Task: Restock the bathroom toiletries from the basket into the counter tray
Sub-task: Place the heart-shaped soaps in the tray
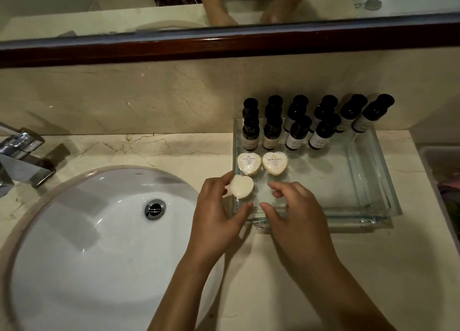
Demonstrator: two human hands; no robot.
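Note:
A clear glass tray [368,181] sits on the marble counter right of the sink. Several dark bottles [297,132] with pale labels stand in rows along its back. Two wrapped heart-shaped soaps [249,162] [274,162] lie side by side in its left part. My left hand [216,213] pinches a third heart-shaped soap [242,187] at the tray's front-left corner, label side hidden. My right hand [296,206] hovers over the tray's front edge just right of it, fingers curled and apart, holding nothing.
A white oval sink [87,243] with a chrome drain fills the left. A chrome faucet [20,154] stands at the far left. A pale basket's edge [440,176] shows at the far right. A wood-framed mirror [224,42] runs along the wall.

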